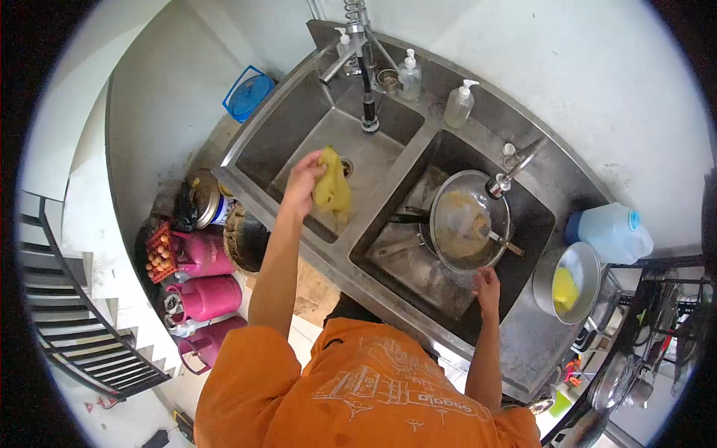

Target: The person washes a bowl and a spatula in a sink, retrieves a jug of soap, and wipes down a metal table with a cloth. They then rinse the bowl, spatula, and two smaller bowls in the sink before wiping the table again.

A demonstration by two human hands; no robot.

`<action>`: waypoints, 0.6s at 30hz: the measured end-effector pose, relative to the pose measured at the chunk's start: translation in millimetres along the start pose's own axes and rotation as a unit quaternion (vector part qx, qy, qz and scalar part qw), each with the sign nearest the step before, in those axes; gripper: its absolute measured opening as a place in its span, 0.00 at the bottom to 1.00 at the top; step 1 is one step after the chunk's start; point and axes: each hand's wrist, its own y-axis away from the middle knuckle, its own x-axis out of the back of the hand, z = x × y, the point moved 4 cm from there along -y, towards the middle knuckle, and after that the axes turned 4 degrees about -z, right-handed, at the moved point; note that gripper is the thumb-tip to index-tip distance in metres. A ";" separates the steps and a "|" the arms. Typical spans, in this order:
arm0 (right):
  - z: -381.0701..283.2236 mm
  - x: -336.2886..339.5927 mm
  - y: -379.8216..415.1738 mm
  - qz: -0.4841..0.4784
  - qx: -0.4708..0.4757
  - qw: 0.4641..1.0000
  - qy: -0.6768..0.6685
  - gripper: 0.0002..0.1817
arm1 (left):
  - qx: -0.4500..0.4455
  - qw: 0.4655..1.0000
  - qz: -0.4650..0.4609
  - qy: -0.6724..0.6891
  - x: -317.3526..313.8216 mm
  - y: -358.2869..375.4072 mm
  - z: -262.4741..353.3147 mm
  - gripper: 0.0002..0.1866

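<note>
Steel sink (388,187), white wall (538,60), utensil (509,244) in bowl (444,243), left hand (303,183) clutching yellow cloth (331,188), right hand (487,291) near bowl, grip unclear

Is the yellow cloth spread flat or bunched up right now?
Bunched up: the yellow cloth hangs in creased folds from the fingertips of the left hand.

Matt, creased cloth (331,187), scuffed dull-metal sink (388,181), smooth shiny metal bowl (467,181), translucent plastic pump bottle (458,114)
</note>
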 end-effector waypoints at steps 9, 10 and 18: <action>23.3 -53.0 86.3 0.105 -0.056 0.992 0.051 0.06 | 0.022 0.996 0.027 0.082 88.9 -180.6 -34.8 0.17; 17.4 -62.8 97.4 0.120 -0.063 0.989 0.056 0.06 | 0.030 0.995 0.016 0.094 93.8 -198.3 -35.7 0.17; -27.0 -105.3 195.3 0.249 -0.078 0.964 0.053 0.11 | 0.213 0.904 0.059 -0.366 197.9 -229.4 -124.8 0.29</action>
